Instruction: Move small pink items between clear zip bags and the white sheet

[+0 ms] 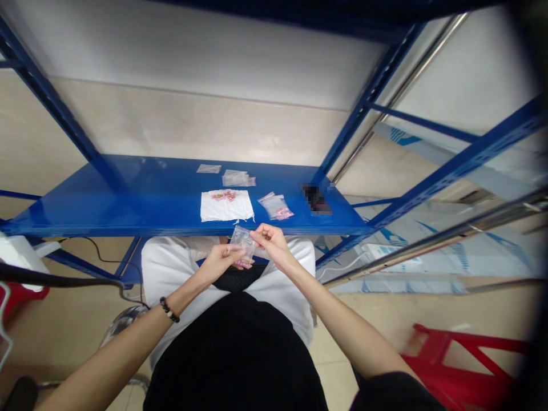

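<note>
Over my lap, in front of the shelf edge, I hold a small clear zip bag (243, 238) between both hands. My left hand (222, 260) is closed on its lower left side, and small pink pieces show near the bottom of the bag. The fingers of my right hand (270, 240) pinch its upper right edge. On the blue shelf just beyond lies a white cloth (225, 212) with a small heap of pink and reddish pieces (224, 196) on it. Right of the cloth are clear bags (274, 204), with pink pieces in the nearest.
Further back on the blue shelf (149, 194) lie a stack of clear bags (238, 178) and a single flat one (209, 169). A dark, blurred-out object (317, 200) sits at the right end. Blue uprights frame both sides. A red stool (462, 359) stands at lower right.
</note>
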The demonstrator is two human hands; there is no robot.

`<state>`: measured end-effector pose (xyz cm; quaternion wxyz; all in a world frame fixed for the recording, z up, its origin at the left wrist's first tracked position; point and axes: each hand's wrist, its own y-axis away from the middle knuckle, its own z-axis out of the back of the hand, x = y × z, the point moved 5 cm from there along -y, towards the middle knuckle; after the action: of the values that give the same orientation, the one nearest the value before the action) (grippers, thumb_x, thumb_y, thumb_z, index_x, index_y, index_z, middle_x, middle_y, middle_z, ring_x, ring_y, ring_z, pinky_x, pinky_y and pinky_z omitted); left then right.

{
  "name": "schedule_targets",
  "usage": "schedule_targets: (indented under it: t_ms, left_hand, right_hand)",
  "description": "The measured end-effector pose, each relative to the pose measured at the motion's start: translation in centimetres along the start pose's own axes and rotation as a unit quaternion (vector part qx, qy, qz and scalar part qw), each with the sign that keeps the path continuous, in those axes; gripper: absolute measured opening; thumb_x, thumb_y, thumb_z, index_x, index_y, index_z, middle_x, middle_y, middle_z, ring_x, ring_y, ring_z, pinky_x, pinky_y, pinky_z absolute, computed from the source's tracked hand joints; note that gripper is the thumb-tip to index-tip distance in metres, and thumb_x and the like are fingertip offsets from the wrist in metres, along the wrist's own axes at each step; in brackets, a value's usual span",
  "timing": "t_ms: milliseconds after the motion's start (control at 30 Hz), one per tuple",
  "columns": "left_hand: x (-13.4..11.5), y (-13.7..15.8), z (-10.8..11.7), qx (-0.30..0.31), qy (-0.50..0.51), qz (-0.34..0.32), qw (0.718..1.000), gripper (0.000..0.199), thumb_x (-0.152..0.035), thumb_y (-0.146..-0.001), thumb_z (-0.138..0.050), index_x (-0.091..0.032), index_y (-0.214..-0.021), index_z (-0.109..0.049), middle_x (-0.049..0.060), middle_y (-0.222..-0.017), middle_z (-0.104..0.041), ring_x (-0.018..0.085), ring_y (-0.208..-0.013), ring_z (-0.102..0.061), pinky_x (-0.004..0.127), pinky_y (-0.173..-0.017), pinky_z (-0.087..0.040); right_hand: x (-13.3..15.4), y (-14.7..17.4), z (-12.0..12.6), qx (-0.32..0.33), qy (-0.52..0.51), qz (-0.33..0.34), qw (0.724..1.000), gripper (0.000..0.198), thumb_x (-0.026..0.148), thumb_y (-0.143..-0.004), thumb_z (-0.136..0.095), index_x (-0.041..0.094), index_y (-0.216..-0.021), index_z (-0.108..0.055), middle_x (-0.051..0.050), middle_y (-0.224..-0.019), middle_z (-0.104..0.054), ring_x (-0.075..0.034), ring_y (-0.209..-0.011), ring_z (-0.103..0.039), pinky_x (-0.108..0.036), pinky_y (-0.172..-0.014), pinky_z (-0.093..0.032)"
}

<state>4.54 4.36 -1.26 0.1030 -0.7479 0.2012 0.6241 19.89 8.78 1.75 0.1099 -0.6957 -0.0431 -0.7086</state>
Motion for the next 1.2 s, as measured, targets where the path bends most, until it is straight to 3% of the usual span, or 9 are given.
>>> schedule_targets:
  t_ms: [200, 400, 633, 800, 900, 967, 1100, 1200]
  left_hand:
    - [-1.9, 0.3, 1.2, -0.086, -0.067, -0.095, 0.990, 0.044, -0.051, -0.090, -0.056, -0.010, -0.090, -0.071, 0.013, -0.083, -0.077, 0.024, -0.074, -0.073, 0.036, -0.073, -0.057]
    - [-2.5, 0.6, 1.7, -0.096, -0.058, -0.094, 0.989, 0.046, -0.050, -0.093, -0.052, -0.010, -0.081, -0.071, 0.012, -0.074, -0.076, 0.023, -0.067, -0.072, 0.033, -0.070, -0.056]
    - [-1.5, 0.3, 0.1, -0.016, 0.007, -0.058, 0.998, 0.049, -0.053, -0.094, -0.046, -0.010, -0.111, -0.062, 0.016, -0.090, -0.075, 0.024, -0.070, -0.073, 0.032, -0.062, -0.054]
    - [-1.2, 0.7, -1.1, 0.047, 0.000, -0.047, 0.998, 0.050, -0.053, -0.095, -0.046, -0.012, -0.123, -0.054, 0.017, -0.092, -0.074, 0.023, -0.071, -0.074, 0.028, -0.058, -0.051]
    - [-1.6, 0.6, -0.6, 0.045, 0.005, -0.051, 0.998, 0.052, -0.056, -0.094, -0.044, -0.013, -0.122, -0.053, 0.017, -0.092, -0.074, 0.023, -0.071, -0.073, 0.028, -0.057, -0.051]
    - [-2.1, 0.5, 0.2, 0.031, 0.003, -0.061, 0.998, 0.052, -0.057, -0.094, -0.044, -0.013, -0.120, -0.054, 0.016, -0.091, -0.074, 0.023, -0.070, -0.073, 0.027, -0.056, -0.050]
    - [-3.0, 0.3, 1.0, 0.018, -0.001, -0.079, 0.997, 0.047, -0.056, -0.094, -0.045, -0.012, -0.104, -0.059, 0.016, -0.088, -0.074, 0.021, -0.067, -0.072, 0.026, -0.055, -0.048]
    - [-3.2, 0.4, 0.8, 0.024, 0.009, -0.081, 0.996, 0.045, -0.056, -0.093, -0.046, -0.012, -0.094, -0.059, 0.016, -0.087, -0.073, 0.020, -0.065, -0.071, 0.026, -0.054, -0.046]
  right_hand:
    - [0.0, 0.6, -1.5, 0.106, 0.019, -0.001, 0.994, 0.034, 0.049, -0.079, -0.072, 0.018, -0.072, -0.057, 0.003, -0.057, -0.054, -0.010, -0.050, -0.048, -0.021, -0.049, -0.035]
    - [0.0, 0.7, -1.7, 0.139, 0.006, -0.002, 0.990, 0.031, 0.047, -0.082, -0.068, 0.016, -0.080, -0.065, 0.001, -0.064, -0.057, -0.010, -0.055, -0.049, -0.023, -0.052, -0.037]
    - [1.0, 0.6, -0.5, 0.021, -0.080, 0.014, 0.996, 0.028, 0.046, -0.085, -0.066, 0.019, -0.078, -0.059, 0.001, -0.069, -0.057, -0.012, -0.061, -0.050, -0.024, -0.059, -0.039]
    - [2.8, -1.8, 3.8, -0.110, -0.120, 0.052, 0.985, 0.031, 0.051, -0.084, -0.064, 0.021, -0.080, -0.056, 0.000, -0.067, -0.062, -0.016, -0.061, -0.057, -0.027, -0.061, -0.045]
    - [4.1, -4.1, 7.7, -0.211, -0.063, 0.090, 0.971, 0.035, 0.055, -0.079, -0.066, 0.022, -0.085, -0.057, 0.001, -0.060, -0.061, -0.016, -0.051, -0.054, -0.026, -0.050, -0.043]
    - [4.6, -5.9, 9.6, -0.235, -0.004, 0.100, 0.967, 0.038, 0.058, -0.078, -0.065, 0.022, -0.087, -0.058, 0.003, -0.055, -0.058, -0.015, -0.044, -0.049, -0.025, -0.043, -0.036]
    - [4.3, -9.7, 11.5, -0.210, 0.147, 0.095, 0.962, 0.040, 0.060, -0.079, -0.060, 0.020, -0.083, -0.058, 0.005, -0.048, -0.051, -0.015, -0.040, -0.045, -0.025, -0.042, -0.032]
    - [3.9, -11.8, 11.7, -0.195, 0.328, 0.082, 0.921, 0.036, 0.053, -0.087, -0.051, 0.019, -0.094, -0.060, 0.002, -0.056, -0.057, -0.019, -0.052, -0.054, -0.028, -0.054, -0.040]
